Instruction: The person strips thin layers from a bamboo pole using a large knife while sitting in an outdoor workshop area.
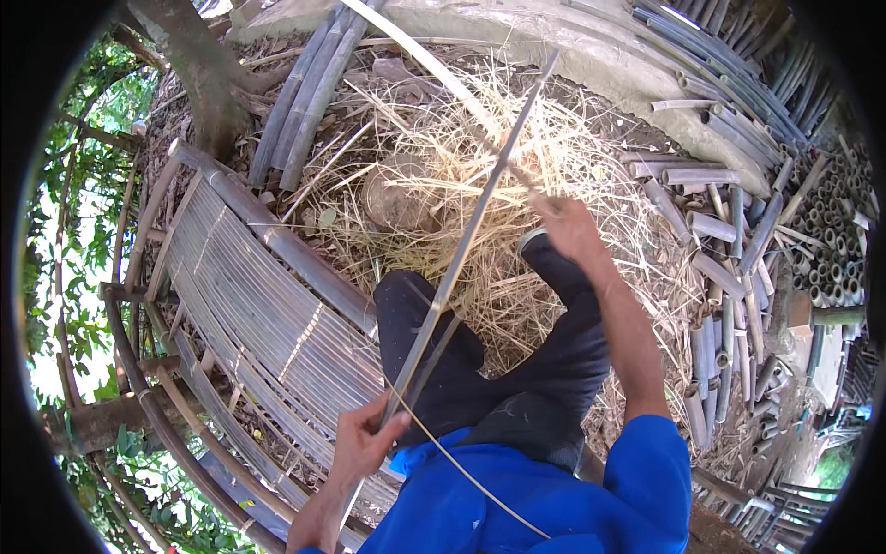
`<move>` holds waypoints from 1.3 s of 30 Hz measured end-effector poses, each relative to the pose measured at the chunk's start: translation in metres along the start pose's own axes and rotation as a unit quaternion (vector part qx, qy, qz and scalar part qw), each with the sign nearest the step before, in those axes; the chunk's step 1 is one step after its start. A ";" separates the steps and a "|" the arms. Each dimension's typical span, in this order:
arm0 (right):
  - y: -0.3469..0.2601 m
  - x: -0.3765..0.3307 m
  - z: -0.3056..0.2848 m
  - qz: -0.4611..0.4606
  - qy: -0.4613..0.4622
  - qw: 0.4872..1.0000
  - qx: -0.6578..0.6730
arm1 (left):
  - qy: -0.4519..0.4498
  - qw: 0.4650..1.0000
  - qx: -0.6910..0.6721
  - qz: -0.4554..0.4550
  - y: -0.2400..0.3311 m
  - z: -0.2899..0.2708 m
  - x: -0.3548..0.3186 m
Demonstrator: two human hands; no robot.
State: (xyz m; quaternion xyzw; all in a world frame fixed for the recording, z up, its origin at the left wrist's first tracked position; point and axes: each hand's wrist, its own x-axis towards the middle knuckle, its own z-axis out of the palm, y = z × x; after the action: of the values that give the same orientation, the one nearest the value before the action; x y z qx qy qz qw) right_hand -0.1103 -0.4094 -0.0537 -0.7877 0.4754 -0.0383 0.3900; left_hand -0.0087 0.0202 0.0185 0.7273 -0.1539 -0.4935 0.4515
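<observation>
My left hand (pixel 367 434) is closed around the lower end of a long split bamboo strip (pixel 459 258), near my left hip. The strip slants up and away across my left knee, past my right hand. My right hand (pixel 568 226), ahead of my right knee, grips the handle of what looks like a knife (pixel 517 175); its blade meets the strip and is hard to make out. A pale, wide strip (pixel 420 57) runs from that meeting point to the upper edge. One thin sliver (pixel 461 469) curves from my left hand over my blue shirt.
Shavings (pixel 544 120) cover the ground ahead, around a round stump or stone (pixel 399 194). To the left stands a slatted bamboo bench (pixel 249 286). Bamboo poles (pixel 309 92) lean beside a tree trunk (pixel 189 74). Cut bamboo pieces (pixel 715 226) lie piled on the right.
</observation>
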 end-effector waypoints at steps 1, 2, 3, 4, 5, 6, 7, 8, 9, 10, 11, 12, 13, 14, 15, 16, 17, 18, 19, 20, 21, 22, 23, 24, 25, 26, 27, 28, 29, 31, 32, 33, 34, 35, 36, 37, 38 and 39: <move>0.016 0.023 -0.012 0.008 0.038 0.999 -0.014 | -0.002 1.000 0.001 0.002 -0.007 -0.003 -0.012; 0.027 0.041 -0.027 0.015 0.078 0.996 -0.028 | 0.010 1.000 0.027 0.010 -0.016 -0.007 -0.024; 0.028 0.052 -0.039 0.001 0.069 0.995 -0.071 | 0.027 0.998 0.050 0.016 -0.026 -0.010 -0.035; 0.032 0.059 -0.051 -0.010 0.058 0.992 -0.115 | 0.029 0.998 0.047 0.015 -0.036 -0.009 -0.045; 0.046 0.075 -0.069 -0.015 0.089 0.986 -0.138 | 0.029 0.999 0.021 0.015 -0.044 -0.004 -0.049; 0.062 0.085 -0.079 -0.014 0.116 0.980 -0.158 | 0.026 1.000 0.000 0.009 -0.050 -0.004 -0.054; 0.060 0.090 -0.081 -0.041 0.206 0.973 -0.095 | 0.027 0.999 0.034 0.002 -0.048 -0.006 -0.057; 0.062 0.091 -0.083 -0.042 0.205 0.973 -0.094 | 0.028 0.999 0.035 0.002 -0.045 -0.009 -0.059; 0.063 0.091 -0.087 -0.031 0.233 0.969 -0.080 | 0.026 0.999 0.039 -0.022 -0.041 -0.012 -0.060; 0.068 0.087 -0.080 -0.014 0.252 0.965 -0.065 | 0.024 0.997 0.046 -0.055 -0.036 -0.016 -0.064; 0.062 0.082 -0.070 -0.008 0.215 0.976 -0.046 | 0.014 0.998 0.003 -0.067 -0.034 -0.017 -0.056; 0.057 0.072 -0.055 0.000 0.177 0.984 -0.029 | 0.021 0.998 0.001 -0.066 -0.031 -0.016 -0.043; 0.040 0.052 -0.037 0.009 0.114 0.993 -0.018 | 0.018 0.999 0.015 -0.035 -0.025 -0.015 -0.029; 0.030 0.031 -0.014 -0.033 0.129 0.991 -0.020 | 0.012 0.999 0.032 0.000 -0.019 -0.013 -0.013; 0.031 0.015 0.005 -0.075 0.116 0.990 -0.001 | -0.005 0.999 0.038 0.015 -0.010 -0.008 0.006; -0.007 -0.014 0.019 -0.034 0.026 0.999 -0.003 | -0.008 0.999 0.043 0.023 -0.003 -0.006 0.018; -0.021 -0.038 0.031 -0.073 -0.003 0.997 0.014 | -0.016 0.999 0.038 0.034 0.006 -0.001 0.032; -0.019 -0.054 0.048 -0.148 0.029 0.988 -0.016 | -0.027 0.998 0.032 0.049 0.016 0.007 0.047; -0.023 -0.071 0.065 -0.149 0.011 0.989 0.004 | -0.027 0.998 0.032 0.050 0.022 0.011 0.058; -0.029 -0.089 0.078 -0.196 -0.015 0.980 -0.037 | -0.026 0.999 0.009 0.047 0.026 0.014 0.066; -0.034 -0.100 0.083 -0.242 -0.038 0.966 -0.078 | -0.025 0.998 -0.013 0.047 0.030 0.016 0.072; -0.033 -0.104 0.085 -0.240 -0.039 0.967 -0.079 | -0.027 0.999 -0.013 0.046 0.031 0.020 0.074; -0.032 -0.107 0.086 -0.278 -0.054 0.955 -0.086 | -0.024 0.999 -0.028 0.028 0.032 0.022 0.076; -0.032 -0.108 0.087 -0.316 -0.069 0.942 -0.094 | -0.020 0.999 -0.043 0.011 0.032 0.023 0.076; -0.031 -0.106 0.083 -0.307 -0.050 0.948 -0.070 | -0.019 0.999 -0.045 0.008 0.029 0.023 0.075; -0.028 -0.098 0.078 -0.307 -0.051 0.948 -0.072 | -0.026 0.998 -0.048 0.018 0.025 0.023 0.077; -0.026 -0.087 0.073 -0.265 -0.025 0.961 -0.077 | -0.032 0.998 -0.051 0.027 0.023 0.024 0.078; -0.027 -0.080 0.072 -0.223 0.002 0.971 -0.081 | -0.031 0.998 -0.052 0.029 0.024 0.024 0.078; -0.028 -0.083 0.077 -0.235 0.022 0.968 -0.087 | -0.026 0.998 -0.045 0.025 0.024 0.025 0.078; -0.027 -0.098 0.075 -0.286 -0.032 0.952 -0.106 | -0.022 0.999 -0.038 0.020 0.023 0.024 0.074; -0.027 -0.103 0.074 -0.334 -0.087 0.930 -0.124 | -0.023 0.998 -0.048 0.035 0.021 0.023 0.070; -0.026 -0.098 0.077 -0.342 -0.024 0.936 -0.080 | -0.024 0.997 -0.058 0.050 0.020 0.021 0.068; -0.023 -0.089 0.073 -0.335 -0.026 0.938 -0.082 | -0.030 0.997 -0.060 0.045 0.017 0.023 0.068; -0.023 -0.071 0.067 -0.267 -0.007 0.960 -0.089 | -0.029 0.996 -0.057 0.061 0.016 0.023 0.073; -0.022 -0.062 0.063 -0.198 0.012 0.976 -0.094 | -0.029 0.995 -0.053 0.076 0.014 0.023 0.075; -0.033 -0.068 0.066 -0.162 -0.039 0.983 -0.073 | -0.017 0.995 -0.051 0.086 0.015 0.018 0.077; -0.032 -0.078 0.069 -0.160 -0.038 0.984 -0.072 | -0.017 0.996 -0.035 0.083 0.011 0.016 0.074; -0.031 -0.087 0.073 -0.223 -0.055 0.964 -0.131 | -0.017 0.997 -0.020 0.079 0.008 0.014 0.070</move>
State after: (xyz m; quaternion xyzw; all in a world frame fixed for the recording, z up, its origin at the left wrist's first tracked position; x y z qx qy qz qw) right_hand -0.1045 -0.2920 -0.0572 -0.9188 0.2667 -0.0179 0.2905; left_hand 0.0135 -0.0380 -0.0174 0.6951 -0.2087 -0.4720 0.5004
